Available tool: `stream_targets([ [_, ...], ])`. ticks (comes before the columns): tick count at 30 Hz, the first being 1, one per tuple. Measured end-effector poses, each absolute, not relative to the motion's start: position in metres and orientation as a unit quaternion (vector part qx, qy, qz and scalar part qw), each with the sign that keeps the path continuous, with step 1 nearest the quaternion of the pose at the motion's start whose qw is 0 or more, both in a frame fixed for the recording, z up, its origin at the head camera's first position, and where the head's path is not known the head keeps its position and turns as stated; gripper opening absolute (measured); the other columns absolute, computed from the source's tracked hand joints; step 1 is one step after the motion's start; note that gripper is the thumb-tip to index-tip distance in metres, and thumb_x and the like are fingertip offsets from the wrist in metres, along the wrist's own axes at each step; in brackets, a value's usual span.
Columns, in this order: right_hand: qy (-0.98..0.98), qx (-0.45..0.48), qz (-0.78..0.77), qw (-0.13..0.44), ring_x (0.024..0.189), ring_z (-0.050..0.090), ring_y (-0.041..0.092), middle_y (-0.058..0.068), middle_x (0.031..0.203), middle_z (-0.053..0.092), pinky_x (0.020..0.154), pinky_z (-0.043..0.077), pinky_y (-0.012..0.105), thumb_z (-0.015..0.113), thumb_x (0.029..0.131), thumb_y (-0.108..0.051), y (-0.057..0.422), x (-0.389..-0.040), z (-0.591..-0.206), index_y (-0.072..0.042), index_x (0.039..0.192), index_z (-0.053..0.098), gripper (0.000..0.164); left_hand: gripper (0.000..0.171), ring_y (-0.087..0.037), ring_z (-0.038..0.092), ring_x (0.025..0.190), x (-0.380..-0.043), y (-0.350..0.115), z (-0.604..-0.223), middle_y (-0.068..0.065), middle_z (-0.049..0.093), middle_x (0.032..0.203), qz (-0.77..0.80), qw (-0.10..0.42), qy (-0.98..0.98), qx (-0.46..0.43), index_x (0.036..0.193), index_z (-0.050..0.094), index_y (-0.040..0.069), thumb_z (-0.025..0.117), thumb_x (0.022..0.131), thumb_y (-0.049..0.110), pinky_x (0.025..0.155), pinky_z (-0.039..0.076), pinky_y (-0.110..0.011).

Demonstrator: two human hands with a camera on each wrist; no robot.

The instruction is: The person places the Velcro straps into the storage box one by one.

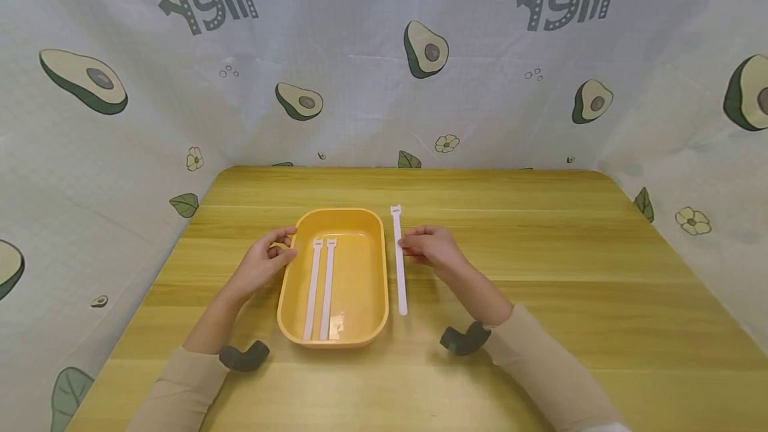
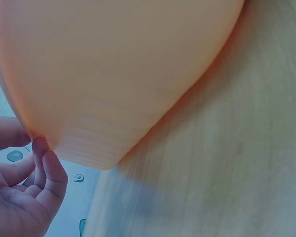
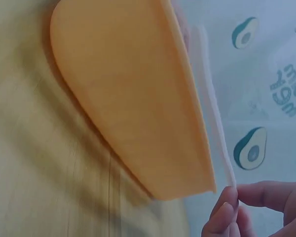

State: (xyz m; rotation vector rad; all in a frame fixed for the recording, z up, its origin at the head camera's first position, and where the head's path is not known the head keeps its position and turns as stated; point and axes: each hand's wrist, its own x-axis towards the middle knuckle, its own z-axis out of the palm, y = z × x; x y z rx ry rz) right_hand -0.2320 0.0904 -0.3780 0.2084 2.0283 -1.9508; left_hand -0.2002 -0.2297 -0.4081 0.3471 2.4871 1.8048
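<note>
A yellow plastic tray (image 1: 363, 285) stands on the table, two white hook-and-loop cable ties (image 1: 327, 289) lying side by side in its left half, slotted heads at the far end. My left hand (image 1: 259, 264) pinches the tray's left rim; the left wrist view shows thumb and fingertips at the edge of the tray wall (image 2: 118, 74). Just beyond the tray's right side, my right hand (image 1: 437, 251) pinches a third white cable tie (image 1: 401, 289) near its middle, slotted head pointing away. In the right wrist view that cable tie (image 3: 214, 103) extends beside the tray rim.
The wooden table (image 1: 570, 272) stretches off to the right of the tray. A pale curtain (image 1: 360, 25) printed with avocados hangs behind it and along both sides. Dark curved pieces (image 1: 465, 339) are worn at both wrists.
</note>
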Motion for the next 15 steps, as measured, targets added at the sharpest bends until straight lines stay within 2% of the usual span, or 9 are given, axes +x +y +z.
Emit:
stream_targets([
  [5,0.677,0.065,-0.710,0.181,0.061,0.060,0.011,0.006,0.074,0.063,0.057,0.050,0.021,0.065,0.081,0.002,0.080,-0.227,-0.370,0.008,0.101,0.056,0.023,0.042,-0.014,0.048,0.074,-0.200,-0.229,-0.407,-0.015,0.041,0.104,0.579,0.024,0.808,0.107,0.130,0.043,-0.003,0.057,0.092,0.009,0.065,0.044,-0.024],
  [11,0.672,0.049,-0.713,0.194,0.064,0.060,0.011,0.004,0.075,0.063,0.061,0.050,0.021,0.065,0.082,0.000,0.065,-0.224,-0.362,0.006,0.100,0.056,0.021,0.042,-0.016,0.050,0.079,-0.200,-0.228,-0.407,-0.015,0.042,0.103,0.573,0.019,0.812,0.107,0.129,0.044,-0.004,0.057,0.091,0.009,0.070,0.047,-0.027],
  [15,0.673,0.035,-0.712,0.194,0.064,0.060,0.012,0.006,0.076,0.062,0.060,0.050,0.022,0.065,0.082,0.000,0.054,-0.224,-0.358,0.005,0.099,0.056,0.019,0.042,-0.015,0.048,0.076,-0.200,-0.229,-0.407,-0.015,0.042,0.104,0.576,0.019,0.810,0.109,0.130,0.043,-0.004,0.057,0.092,0.009,0.067,0.045,-0.025],
])
